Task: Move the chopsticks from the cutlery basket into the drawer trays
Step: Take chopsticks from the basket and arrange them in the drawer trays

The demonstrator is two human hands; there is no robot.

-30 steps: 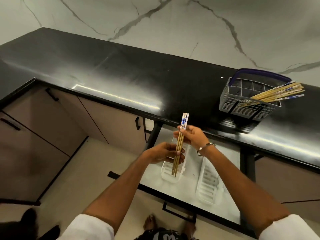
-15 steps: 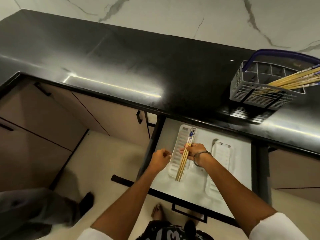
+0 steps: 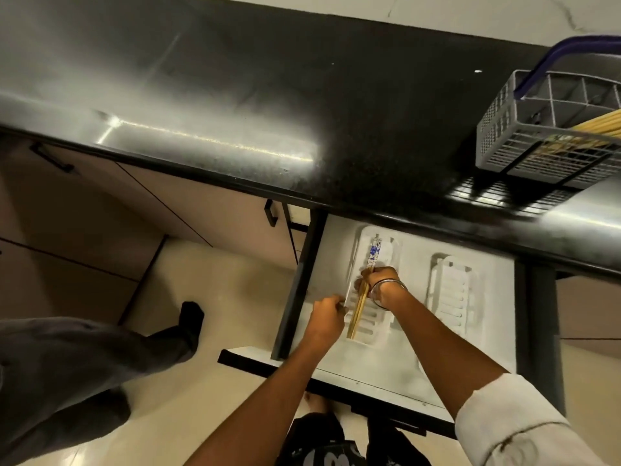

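A bundle of wooden chopsticks (image 3: 360, 306) with blue-and-white patterned tops lies lengthwise over the left white tray (image 3: 389, 252) in the open drawer (image 3: 369, 368). My right hand (image 3: 378, 280) grips the bundle at its middle, low over the tray. My left hand (image 3: 327, 311) is curled at the tray's left edge, touching it, with nothing seen in it. A second white tray (image 3: 452, 294) lies to the right. The grey cutlery basket (image 3: 514, 129) with a purple handle stands on the counter at far right, holding several more chopsticks (image 3: 601, 124).
The black counter (image 3: 268, 105) overhangs the drawer's back. Closed beige cabinets (image 3: 84, 213) with black handles lie to the left. Another person's dark-trousered leg and foot (image 3: 84, 358) stand on the tiled floor at left. My bare foot (image 3: 316, 403) shows below the drawer front.
My right hand has lowered the chopstick bundle from above the drawer down into the left tray. My left hand let go of the bundle and moved to the tray's left edge. The view tilted downward.
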